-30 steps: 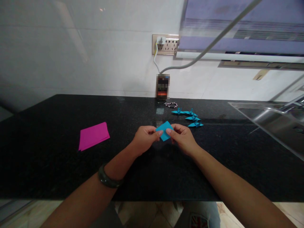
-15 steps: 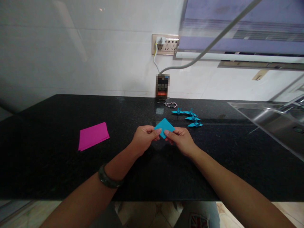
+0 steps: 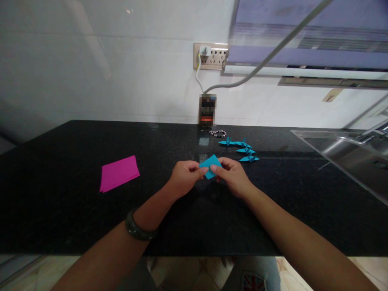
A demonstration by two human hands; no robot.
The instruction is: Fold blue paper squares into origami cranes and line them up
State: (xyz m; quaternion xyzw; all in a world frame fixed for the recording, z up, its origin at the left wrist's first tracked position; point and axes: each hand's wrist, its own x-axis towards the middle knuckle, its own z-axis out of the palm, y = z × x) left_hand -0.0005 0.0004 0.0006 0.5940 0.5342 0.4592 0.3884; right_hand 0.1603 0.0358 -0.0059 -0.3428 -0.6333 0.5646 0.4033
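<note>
A small folded square of blue origami paper [image 3: 214, 160] is held just above the dark counter, between my two hands. My left hand [image 3: 184, 176] pinches its left corner, thumb on top. On its right side, my right hand [image 3: 233, 174] grips the paper, with the thumb pressed on its face and the fingers behind it. The fingers under the paper are partly hidden. Several folded blue paper cranes [image 3: 249, 159] stand beyond my right hand. To the left of my hands lies a stack of magenta paper [image 3: 119, 173].
A beaded bracelet [image 3: 218, 133] rests near the wall, beside an upright device with a blurred screen [image 3: 207, 110]. Its cable runs to a wall socket [image 3: 211, 56]. At the right is a steel sink [image 3: 348, 153]. The black counter [image 3: 194, 226] ends in front of my legs.
The blue paper has turned and tilted between my hands, moving slightly right. My right fingers have shifted up toward its upper right edge, while my left hand keeps its pinch.
</note>
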